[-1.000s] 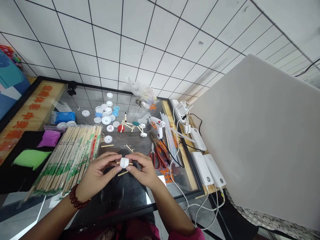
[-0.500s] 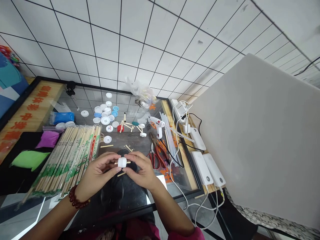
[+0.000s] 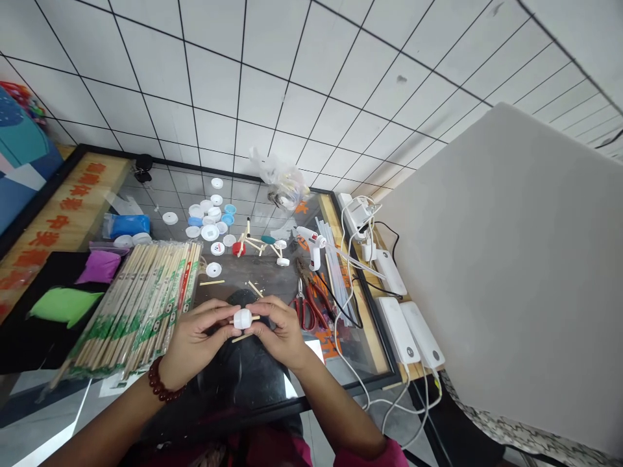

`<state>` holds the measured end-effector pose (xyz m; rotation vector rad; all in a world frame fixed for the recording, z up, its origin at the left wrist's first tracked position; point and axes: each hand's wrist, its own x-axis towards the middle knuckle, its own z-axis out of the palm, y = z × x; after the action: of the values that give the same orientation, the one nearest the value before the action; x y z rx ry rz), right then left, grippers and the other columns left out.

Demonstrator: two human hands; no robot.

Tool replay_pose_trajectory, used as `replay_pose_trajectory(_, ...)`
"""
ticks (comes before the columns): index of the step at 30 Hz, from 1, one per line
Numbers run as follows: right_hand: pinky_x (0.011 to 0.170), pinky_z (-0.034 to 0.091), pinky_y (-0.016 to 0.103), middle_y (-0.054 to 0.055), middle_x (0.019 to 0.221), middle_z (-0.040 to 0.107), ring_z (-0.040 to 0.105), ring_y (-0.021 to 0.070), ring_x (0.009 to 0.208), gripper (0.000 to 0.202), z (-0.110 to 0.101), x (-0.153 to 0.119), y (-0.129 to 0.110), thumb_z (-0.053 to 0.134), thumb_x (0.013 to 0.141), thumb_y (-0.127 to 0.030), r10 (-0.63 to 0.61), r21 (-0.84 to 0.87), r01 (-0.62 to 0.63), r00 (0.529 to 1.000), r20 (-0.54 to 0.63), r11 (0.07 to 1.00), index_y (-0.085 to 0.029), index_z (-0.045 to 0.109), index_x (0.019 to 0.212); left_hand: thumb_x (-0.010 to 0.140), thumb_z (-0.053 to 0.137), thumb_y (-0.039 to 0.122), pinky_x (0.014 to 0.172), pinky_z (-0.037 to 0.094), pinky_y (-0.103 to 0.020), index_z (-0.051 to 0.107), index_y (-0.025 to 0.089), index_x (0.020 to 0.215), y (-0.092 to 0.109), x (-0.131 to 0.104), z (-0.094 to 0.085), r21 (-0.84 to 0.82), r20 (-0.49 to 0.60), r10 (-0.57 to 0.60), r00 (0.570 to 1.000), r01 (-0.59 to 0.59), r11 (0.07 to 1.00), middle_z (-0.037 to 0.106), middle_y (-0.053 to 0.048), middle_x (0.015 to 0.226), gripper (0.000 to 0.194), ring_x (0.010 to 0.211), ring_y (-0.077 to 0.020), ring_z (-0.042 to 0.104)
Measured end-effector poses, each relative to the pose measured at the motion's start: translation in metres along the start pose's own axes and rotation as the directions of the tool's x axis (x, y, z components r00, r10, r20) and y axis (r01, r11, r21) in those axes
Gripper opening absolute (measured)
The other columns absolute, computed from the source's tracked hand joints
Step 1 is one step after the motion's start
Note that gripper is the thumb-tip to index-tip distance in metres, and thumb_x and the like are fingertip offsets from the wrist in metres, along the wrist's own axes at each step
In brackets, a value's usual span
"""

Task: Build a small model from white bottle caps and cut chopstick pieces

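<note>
Between my two hands are white bottle caps [image 3: 242, 318], set together on a short wooden stick [image 3: 256, 318] that sticks out at the side. My left hand [image 3: 204, 337] pinches the caps from the left with thumb and fingers. From the right, my right hand [image 3: 278, 332] grips them the same way, its fingertips by the stick's end. Just below the caps lies another piece of stick [image 3: 240, 338] on the glass tabletop. Beyond my hands stands a small stick frame [image 3: 254, 244] with a red cap and white caps fixed to it.
Packed chopsticks [image 3: 131, 305] lie left, beside green clay [image 3: 63, 306] and purple clay [image 3: 98, 266]. Loose caps [image 3: 209, 232] are scattered farther back. To the right are a glue gun [image 3: 312, 245], red-handled scissors [image 3: 305, 310], pliers [image 3: 318, 298], glue sticks [image 3: 335, 272] and trailing white cables.
The view has shifted slightly. The caps between my hands have turned a little, showing more of one cap's side; both hands keep their hold.
</note>
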<state>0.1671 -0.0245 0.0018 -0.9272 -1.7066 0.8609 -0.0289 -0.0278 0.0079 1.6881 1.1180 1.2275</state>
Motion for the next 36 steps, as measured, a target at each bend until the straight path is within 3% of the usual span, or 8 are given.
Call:
replay_pose_trajectory(6, 0.075, 0.057, 0.028, 0.006, 0.092, 0.072, 0.069, 0.0152, 0.082, 0.027, 0.000, 0.001, 0.000, 0.079, 0.084, -0.036, 0.007, 0.069, -0.007, 1.000, 0.003, 0.998, -0.022, 0.074, 0.106, 0.084, 0.071, 0.016, 0.068, 0.058, -0.019, 0.077, 0.026, 0.106, 0.003, -0.003, -0.003, 0.083, 0.022, 0.084, 0.996, -0.085, 0.993, 0.074, -0.002, 0.091, 0.026, 0.079, -0.0133, 0.072)
replay_pose_trajectory(12, 0.081, 0.058, 0.029, 0.008, 0.101, 0.070, 0.069, 0.0167, 0.091, 0.027, 0.007, 0.002, 0.001, 0.068, 0.093, -0.030, -0.056, -0.019, 0.055, 0.998, -0.042, 0.998, -0.024, 0.069, 0.118, 0.087, 0.070, 0.018, 0.084, 0.058, -0.021, 0.069, 0.027, 0.122, 0.005, -0.004, -0.006, 0.200, 0.014, 0.083, 0.996, -0.084, 0.976, 0.071, -0.004, 0.110, 0.036, 0.095, -0.0143, 0.070)
replay_pose_trajectory(16, 0.079, 0.058, 0.029, 0.008, 0.100, 0.069, 0.068, 0.0167, 0.089, 0.030, 0.008, 0.001, 0.002, 0.066, 0.094, -0.037, -0.074, -0.054, 0.072, 0.997, -0.030, 0.996, -0.023, 0.066, 0.120, 0.089, 0.065, 0.015, 0.089, 0.056, -0.022, 0.070, 0.028, 0.121, 0.008, -0.003, -0.008, 0.226, 0.063, 0.130, 0.989, -0.141, 0.964, 0.068, -0.004, 0.114, 0.034, 0.103, -0.0148, 0.068)
replay_pose_trajectory(20, 0.081, 0.058, 0.032, 0.010, 0.103, 0.068, 0.067, 0.0191, 0.093, 0.043, 0.002, -0.001, 0.005, 0.066, 0.093, -0.044, -0.152, -0.126, 0.154, 0.988, 0.029, 0.980, -0.021, 0.061, 0.129, 0.090, 0.065, 0.020, 0.086, 0.058, -0.022, 0.070, 0.026, 0.120, 0.009, -0.002, -0.008, 0.219, 0.086, 0.083, 0.993, -0.101, 0.970, 0.070, -0.005, 0.112, 0.031, 0.100, -0.0159, 0.070)
replay_pose_trajectory(23, 0.085, 0.058, 0.033, 0.011, 0.108, 0.069, 0.067, 0.0197, 0.097, 0.045, -0.002, -0.002, 0.008, 0.065, 0.094, -0.033, -0.224, -0.203, 0.233, 0.972, 0.064, 0.951, -0.021, 0.056, 0.137, 0.091, 0.065, 0.024, 0.081, 0.059, -0.022, 0.070, 0.025, 0.119, 0.008, -0.001, -0.006, 0.158, 0.098, 0.031, 0.995, -0.047, 0.986, 0.072, -0.005, 0.110, 0.029, 0.097, -0.0164, 0.071)
replay_pose_trajectory(26, 0.084, 0.058, 0.032, 0.010, 0.105, 0.070, 0.068, 0.0185, 0.094, 0.036, -0.003, -0.002, 0.011, 0.060, 0.096, -0.026, -0.233, -0.243, 0.250, 0.967, 0.098, 0.937, -0.022, 0.058, 0.132, 0.091, 0.064, 0.027, 0.078, 0.059, -0.023, 0.071, 0.025, 0.117, 0.005, -0.001, -0.005, 0.104, 0.117, -0.006, 0.993, -0.006, 0.995, 0.074, -0.005, 0.104, 0.027, 0.091, -0.0162, 0.072)
replay_pose_trajectory(31, 0.080, 0.056, 0.032, 0.008, 0.097, 0.069, 0.066, 0.0187, 0.088, 0.027, -0.002, 0.000, 0.014, 0.060, 0.096, -0.032, -0.164, -0.221, 0.184, 0.981, 0.106, 0.958, -0.021, 0.062, 0.121, 0.090, 0.065, 0.034, 0.077, 0.061, -0.027, 0.069, 0.024, 0.124, -0.004, 0.000, -0.004, 0.065, 0.153, -0.017, 0.988, 0.007, 0.998, 0.073, -0.008, 0.108, 0.036, 0.091, -0.0188, 0.072)
replay_pose_trajectory(36, 0.077, 0.055, 0.031, 0.008, 0.094, 0.070, 0.065, 0.0180, 0.084, 0.026, -0.001, 0.002, 0.021, 0.063, 0.095, -0.035, -0.196, -0.241, 0.220, 0.973, 0.122, 0.945, -0.019, 0.064, 0.116, 0.093, 0.058, 0.036, 0.088, 0.058, -0.033, 0.068, 0.023, 0.122, -0.013, -0.001, -0.002, 0.191, 0.142, -0.001, 0.990, -0.027, 0.981, 0.073, -0.008, 0.112, 0.033, 0.100, -0.0215, 0.071)
